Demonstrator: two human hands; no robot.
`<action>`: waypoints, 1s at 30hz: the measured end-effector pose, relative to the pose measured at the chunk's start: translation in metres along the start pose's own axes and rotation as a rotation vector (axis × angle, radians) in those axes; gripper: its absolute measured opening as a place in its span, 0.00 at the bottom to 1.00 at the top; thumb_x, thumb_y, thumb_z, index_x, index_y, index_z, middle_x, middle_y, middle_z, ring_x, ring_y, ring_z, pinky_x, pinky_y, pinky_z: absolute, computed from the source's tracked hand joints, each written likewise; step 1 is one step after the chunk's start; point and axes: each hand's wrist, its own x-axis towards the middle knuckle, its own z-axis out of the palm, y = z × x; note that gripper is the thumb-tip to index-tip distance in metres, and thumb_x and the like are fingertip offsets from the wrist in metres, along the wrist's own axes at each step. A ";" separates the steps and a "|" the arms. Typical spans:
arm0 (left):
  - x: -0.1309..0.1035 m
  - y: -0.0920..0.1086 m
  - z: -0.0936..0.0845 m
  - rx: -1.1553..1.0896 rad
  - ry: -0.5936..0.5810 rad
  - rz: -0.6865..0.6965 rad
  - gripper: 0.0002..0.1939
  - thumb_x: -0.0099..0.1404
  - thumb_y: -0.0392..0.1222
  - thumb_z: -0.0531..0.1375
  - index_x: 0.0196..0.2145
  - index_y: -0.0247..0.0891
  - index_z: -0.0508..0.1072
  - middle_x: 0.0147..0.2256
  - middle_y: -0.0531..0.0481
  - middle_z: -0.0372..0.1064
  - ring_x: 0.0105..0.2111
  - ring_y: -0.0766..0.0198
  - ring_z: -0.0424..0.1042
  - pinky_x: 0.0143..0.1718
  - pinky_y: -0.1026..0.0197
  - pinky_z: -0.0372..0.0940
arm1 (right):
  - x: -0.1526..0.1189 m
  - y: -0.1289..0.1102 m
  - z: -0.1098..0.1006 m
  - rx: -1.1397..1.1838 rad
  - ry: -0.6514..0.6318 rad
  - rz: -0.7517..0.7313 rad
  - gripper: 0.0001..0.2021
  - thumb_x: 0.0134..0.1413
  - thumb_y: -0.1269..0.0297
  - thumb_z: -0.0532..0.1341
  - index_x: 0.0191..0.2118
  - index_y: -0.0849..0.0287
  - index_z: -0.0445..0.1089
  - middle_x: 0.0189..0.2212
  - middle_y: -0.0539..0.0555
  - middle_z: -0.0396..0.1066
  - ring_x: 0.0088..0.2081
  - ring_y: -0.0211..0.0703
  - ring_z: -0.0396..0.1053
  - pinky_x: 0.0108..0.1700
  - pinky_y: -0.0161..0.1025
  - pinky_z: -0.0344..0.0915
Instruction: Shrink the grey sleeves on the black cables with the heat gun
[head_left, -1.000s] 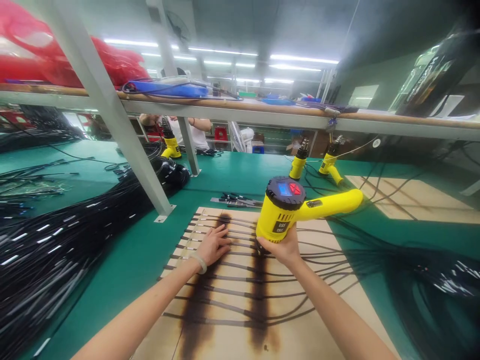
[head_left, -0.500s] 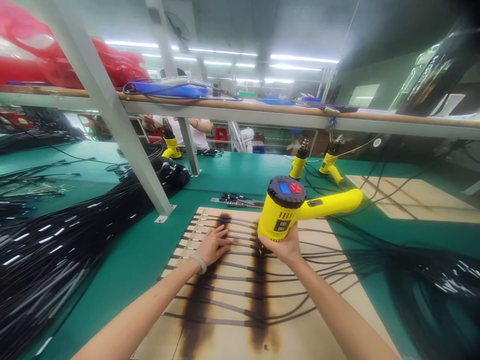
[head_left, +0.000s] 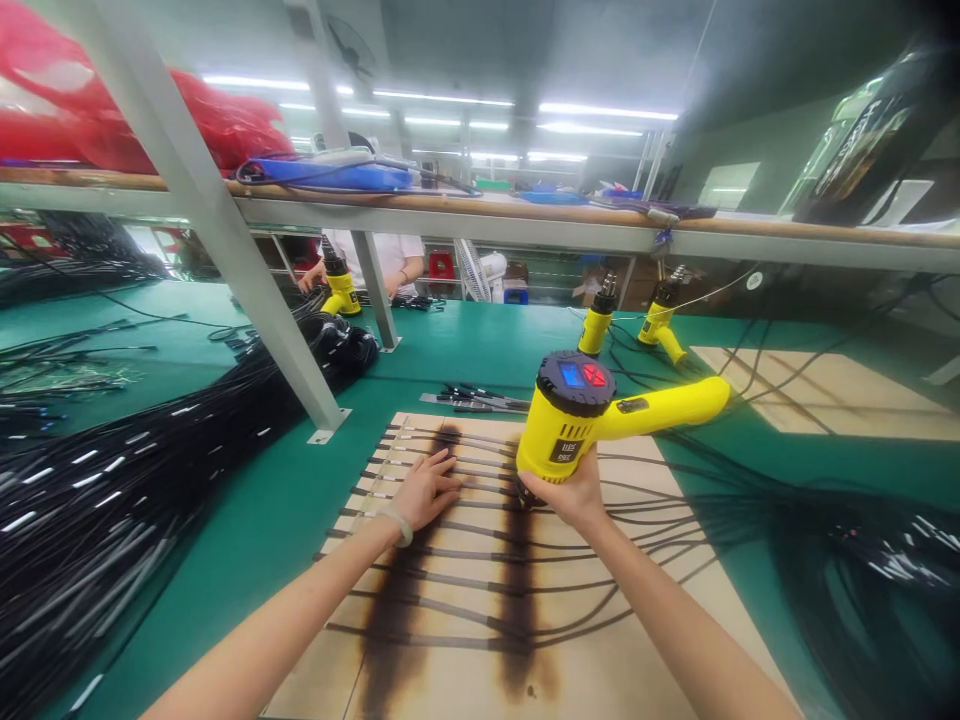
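My right hand (head_left: 566,490) is wrapped round the lower body of a yellow heat gun (head_left: 551,435), whose dark nozzle points down at the cables and whose handle sticks out to the right. My left hand (head_left: 424,492) rests with fingers apart on the black cables (head_left: 450,555), left of the nozzle. These cables lie side by side across a light wooden board (head_left: 600,680), their left ends at a strip along its left edge. Two dark scorch bands run down the board under them.
Bundles of black cable (head_left: 127,480) lie at left and more cables (head_left: 862,540) at right. Yellow heat guns (head_left: 596,325) stand farther back. A slanted metal post (head_left: 217,220) holds a shelf (head_left: 480,212). A person (head_left: 386,262) is across the table, beside another heat gun (head_left: 343,290).
Across the table, the other person's hands have moved lower. My hands and the heat gun stay in nearly the same place.
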 end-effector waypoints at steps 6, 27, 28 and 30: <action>0.002 0.000 0.003 0.009 0.037 0.045 0.12 0.62 0.43 0.54 0.40 0.45 0.75 0.49 0.46 0.67 0.57 0.49 0.55 0.54 0.43 0.54 | 0.000 -0.002 0.001 0.012 -0.008 0.017 0.30 0.32 0.68 0.70 0.42 0.53 0.55 0.37 0.51 0.72 0.37 0.53 0.71 0.42 0.59 0.67; 0.026 0.011 0.014 -0.023 0.017 -0.076 0.09 0.59 0.40 0.56 0.33 0.46 0.77 0.50 0.47 0.66 0.57 0.48 0.54 0.56 0.36 0.47 | 0.003 -0.007 0.003 -0.023 -0.034 0.022 0.29 0.32 0.68 0.70 0.41 0.53 0.57 0.36 0.51 0.71 0.37 0.53 0.71 0.42 0.59 0.67; 0.025 0.011 0.014 -0.024 0.015 -0.076 0.09 0.59 0.40 0.56 0.33 0.46 0.77 0.50 0.47 0.66 0.57 0.48 0.54 0.56 0.36 0.47 | 0.003 -0.006 0.002 -0.022 -0.018 0.017 0.29 0.31 0.68 0.70 0.42 0.52 0.56 0.36 0.51 0.71 0.37 0.53 0.71 0.42 0.59 0.67; 0.022 0.010 0.013 -0.028 0.013 -0.076 0.09 0.59 0.41 0.56 0.35 0.46 0.76 0.50 0.46 0.66 0.57 0.48 0.54 0.56 0.36 0.47 | 0.002 -0.005 0.001 -0.008 -0.005 0.022 0.30 0.31 0.68 0.70 0.42 0.53 0.56 0.37 0.51 0.71 0.37 0.53 0.71 0.42 0.59 0.67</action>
